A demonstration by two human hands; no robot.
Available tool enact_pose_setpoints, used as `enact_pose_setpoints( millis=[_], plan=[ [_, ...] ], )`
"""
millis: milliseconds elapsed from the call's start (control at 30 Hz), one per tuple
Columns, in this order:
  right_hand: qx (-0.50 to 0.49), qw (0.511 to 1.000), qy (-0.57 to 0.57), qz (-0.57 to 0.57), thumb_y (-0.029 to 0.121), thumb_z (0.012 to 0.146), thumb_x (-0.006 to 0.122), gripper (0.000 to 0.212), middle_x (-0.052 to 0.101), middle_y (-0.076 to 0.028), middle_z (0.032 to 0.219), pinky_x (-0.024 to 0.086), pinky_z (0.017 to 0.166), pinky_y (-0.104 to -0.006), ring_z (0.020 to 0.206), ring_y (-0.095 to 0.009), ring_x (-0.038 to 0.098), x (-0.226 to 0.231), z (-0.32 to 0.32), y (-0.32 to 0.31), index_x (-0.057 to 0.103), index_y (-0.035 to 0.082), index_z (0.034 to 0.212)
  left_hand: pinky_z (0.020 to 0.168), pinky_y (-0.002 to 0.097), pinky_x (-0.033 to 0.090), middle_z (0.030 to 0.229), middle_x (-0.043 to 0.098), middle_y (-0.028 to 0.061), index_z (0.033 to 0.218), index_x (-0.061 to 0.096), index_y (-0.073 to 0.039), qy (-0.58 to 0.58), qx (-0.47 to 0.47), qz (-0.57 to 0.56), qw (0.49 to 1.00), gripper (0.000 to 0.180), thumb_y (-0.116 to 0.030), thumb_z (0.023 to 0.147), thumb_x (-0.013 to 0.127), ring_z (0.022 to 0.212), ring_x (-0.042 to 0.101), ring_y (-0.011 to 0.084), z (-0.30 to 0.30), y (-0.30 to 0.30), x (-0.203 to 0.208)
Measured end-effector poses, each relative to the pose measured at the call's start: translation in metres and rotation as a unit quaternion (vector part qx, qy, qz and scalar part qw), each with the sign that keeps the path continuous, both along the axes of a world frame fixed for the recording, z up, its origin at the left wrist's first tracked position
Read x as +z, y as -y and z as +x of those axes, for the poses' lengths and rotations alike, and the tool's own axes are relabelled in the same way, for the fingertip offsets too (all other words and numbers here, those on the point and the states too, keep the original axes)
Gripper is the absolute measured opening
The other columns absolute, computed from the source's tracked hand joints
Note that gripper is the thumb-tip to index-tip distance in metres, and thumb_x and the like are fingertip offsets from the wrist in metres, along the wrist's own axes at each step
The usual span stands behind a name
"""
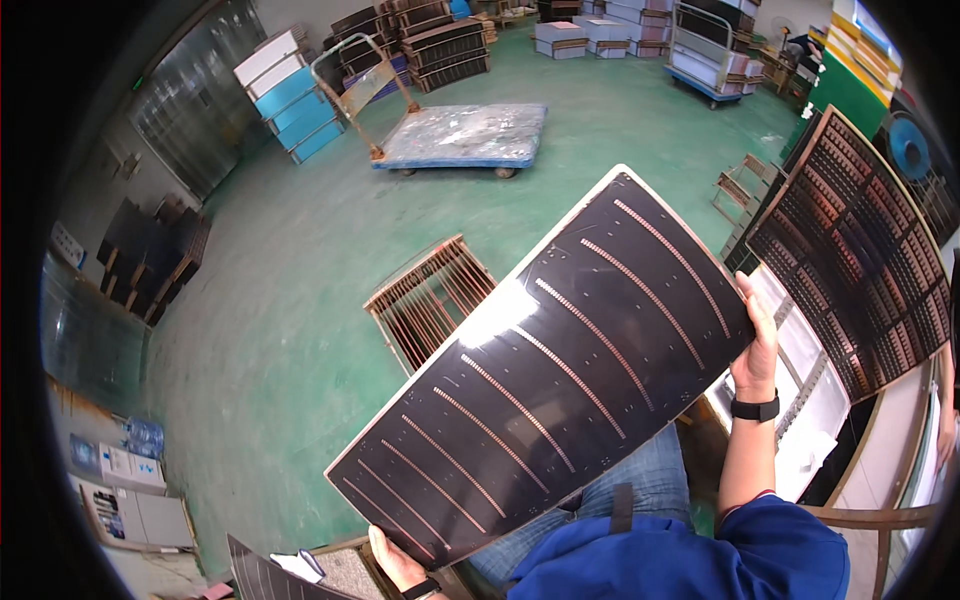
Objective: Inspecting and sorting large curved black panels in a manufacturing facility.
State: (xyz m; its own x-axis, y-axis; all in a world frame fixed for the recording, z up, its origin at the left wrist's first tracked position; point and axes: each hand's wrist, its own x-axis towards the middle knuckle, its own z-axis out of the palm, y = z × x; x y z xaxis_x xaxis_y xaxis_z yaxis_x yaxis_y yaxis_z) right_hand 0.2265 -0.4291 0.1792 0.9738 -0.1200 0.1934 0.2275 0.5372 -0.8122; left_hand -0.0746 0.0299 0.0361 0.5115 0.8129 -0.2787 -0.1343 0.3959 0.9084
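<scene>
A large black circuit board panel (540,375) with rows of small copper-coloured pads is held tilted in front of my body. It slants from the lower left up to the upper right, and light glares off its upper edge. At its lower left corner, my left hand (397,562) grips the edge, partly cut off by the panel. My right hand (757,340), with a black band on the wrist, is closed on the right edge, thumb along the rim. Right of it stands another dark panel (855,250) with a dense copper-coloured grid. Part of a further black panel (265,575) shows at the bottom left.
A wooden slatted rack (430,295) stands on the green floor behind the panel. Farther off is a flat trolley (460,135) with a handle. A table with white sheets (810,400) is close on my right. Stacked boxes (600,38) line the back.
</scene>
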Motion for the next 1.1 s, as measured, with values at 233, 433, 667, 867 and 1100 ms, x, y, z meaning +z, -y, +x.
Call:
enact_pose_setpoints(
  millis=[233, 433, 667, 867, 1100],
  plan=[
    [0.074, 0.98, -0.018, -0.184, 0.029, 0.093, 0.051, 0.049, 0.065, -0.009, 0.1, 0.048, 0.082, -0.0261, 0.09, -0.014, 0.062, 0.009, 0.007, 0.021, 0.044, 0.0, 0.132, 0.102, 0.0321, 0.033, 0.126, 0.051, 0.0102, 0.123, 0.047, 0.002, -0.005, 0.004, 0.086, 0.996, 0.038, -0.024, 0.095, 0.046, 0.115, 0.047, 0.0184, -0.012, -0.017, 0.008],
    [0.109, 0.914, -0.058, -0.387, 0.017, 0.085, 0.063, 0.048, 0.057, 0.006, 0.085, 0.041, 0.075, -0.0188, 0.08, -0.004, 0.053, 0.01, 0.021, 0.045, 0.047, 0.007, 0.13, 0.096, 0.0293, 0.038, 0.114, 0.055, 0.0048, 0.113, 0.052, -0.006, 0.032, 0.066, 0.182, 0.981, 0.028, -0.021, 0.09, 0.058, 0.104, 0.051, 0.0145, -0.019, -0.027, 0.038],
    [0.003, 0.975, 0.137, -0.173, 0.016, 0.094, 0.044, 0.024, 0.058, -0.007, 0.107, 0.039, 0.1, -0.0341, 0.11, -0.02, 0.052, -0.064, 0.071, 0.078, 0.055, 0.005, 0.111, 0.1, 0.0478, 0.039, 0.124, 0.051, 0.0135, 0.102, 0.052, -0.011, 0.18, -0.056, 0.228, 0.955, 0.016, -0.019, 0.09, 0.054, 0.117, 0.048, 0.028, 0.007, -0.009, 0.058],
    [0.122, 0.974, 0.069, 0.177, 0.018, 0.095, 0.042, 0.027, 0.056, -0.009, 0.112, 0.038, 0.101, -0.0359, 0.112, -0.022, 0.051, -0.097, 0.064, 0.049, 0.053, 0.003, 0.115, 0.07, 0.0323, 0.056, 0.105, 0.059, 0.0132, 0.114, 0.05, -0.01, 0.042, -0.013, 0.106, 0.993, 0.026, -0.006, 0.088, 0.053, 0.086, 0.062, 0.0224, 0.013, 0.014, 0.073],
    [0.132, 0.963, 0.004, 0.233, 0.021, 0.095, 0.04, 0.032, 0.053, -0.011, 0.118, 0.036, 0.102, -0.0379, 0.114, -0.025, 0.05, -0.129, 0.055, 0.056, 0.05, 0.001, 0.119, 0.093, 0.037, 0.047, 0.128, 0.049, 0.0124, 0.137, 0.036, -0.013, 0.157, -0.077, -0.058, 0.983, 0.045, -0.025, 0.095, 0.046, 0.112, 0.053, 0.0233, 0.037, 0.048, 0.1]
  ],
)
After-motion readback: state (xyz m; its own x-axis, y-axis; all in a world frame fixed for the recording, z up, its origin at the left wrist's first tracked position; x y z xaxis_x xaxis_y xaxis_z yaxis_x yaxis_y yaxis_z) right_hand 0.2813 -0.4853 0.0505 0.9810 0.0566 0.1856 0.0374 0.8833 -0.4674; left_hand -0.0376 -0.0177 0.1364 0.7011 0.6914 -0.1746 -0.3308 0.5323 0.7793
